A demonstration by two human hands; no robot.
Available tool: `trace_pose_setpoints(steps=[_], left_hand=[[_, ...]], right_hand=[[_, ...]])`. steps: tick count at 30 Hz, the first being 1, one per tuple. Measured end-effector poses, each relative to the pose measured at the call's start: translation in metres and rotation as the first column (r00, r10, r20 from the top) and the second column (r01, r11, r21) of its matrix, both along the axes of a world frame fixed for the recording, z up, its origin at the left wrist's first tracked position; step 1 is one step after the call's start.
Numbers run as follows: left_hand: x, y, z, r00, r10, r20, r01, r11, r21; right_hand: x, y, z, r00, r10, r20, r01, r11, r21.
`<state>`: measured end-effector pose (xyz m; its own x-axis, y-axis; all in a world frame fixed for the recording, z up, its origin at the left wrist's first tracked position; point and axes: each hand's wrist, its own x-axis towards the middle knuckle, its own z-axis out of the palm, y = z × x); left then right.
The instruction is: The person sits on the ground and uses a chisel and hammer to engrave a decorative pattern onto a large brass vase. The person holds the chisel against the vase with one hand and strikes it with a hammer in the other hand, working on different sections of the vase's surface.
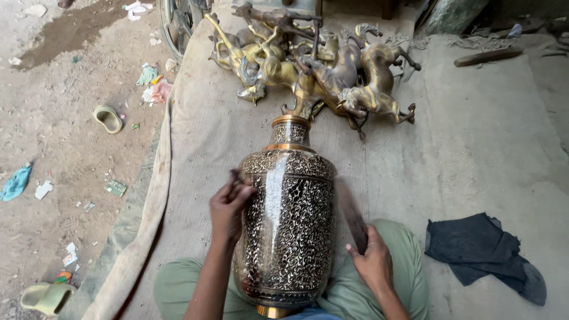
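A large brass vase (288,225) with fine black-and-gold engraved patterning lies tilted across my lap, its neck pointing away from me. My left hand (230,207) rests against the vase's left shoulder, fingers closed on a small dark thing that I cannot make out. My right hand (372,261) sits at the vase's right side, gripping a dark strip of cloth (351,214) that runs up along the vase and looks motion-blurred. My legs in green trousers (403,261) are crossed under the vase.
A heap of brass horse figures (320,65) lies beyond the vase's mouth on the burlap mat (201,136). A dark rag (483,252) lies at the right. Sandals (108,117) and litter dot the dirt at the left; a wheel (175,24) stands at the top.
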<state>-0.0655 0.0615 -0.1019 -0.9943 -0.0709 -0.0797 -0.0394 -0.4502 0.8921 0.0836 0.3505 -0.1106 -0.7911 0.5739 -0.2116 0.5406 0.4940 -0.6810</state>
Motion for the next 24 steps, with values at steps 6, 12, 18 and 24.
trace_pose_setpoints(steps=[6, 12, 18, 24], left_hand=[[-0.025, 0.091, 0.056, 0.978, -0.206, -0.023, 0.181, 0.904, -0.387], [-0.02, 0.103, 0.071, 0.939, -0.232, -0.253, -0.012, 0.714, -0.7], [-0.03, 0.101, 0.06, 0.944, -0.281, -0.171, 0.059, 0.655, -0.753], [-0.031, 0.101, 0.057, 0.941, -0.29, -0.174, 0.066, 0.661, -0.748]], right_hand=[[-0.03, 0.023, 0.014, 0.921, 0.301, -0.246, -0.193, 0.904, 0.382], [-0.072, 0.044, 0.018, 0.929, 0.363, 0.078, -0.369, 0.878, 0.305], [-0.142, 0.077, 0.075, 0.879, 0.478, -0.004, -0.473, 0.872, 0.125], [-0.169, 0.063, 0.135, 0.875, 0.473, -0.099, -0.471, 0.881, 0.043]])
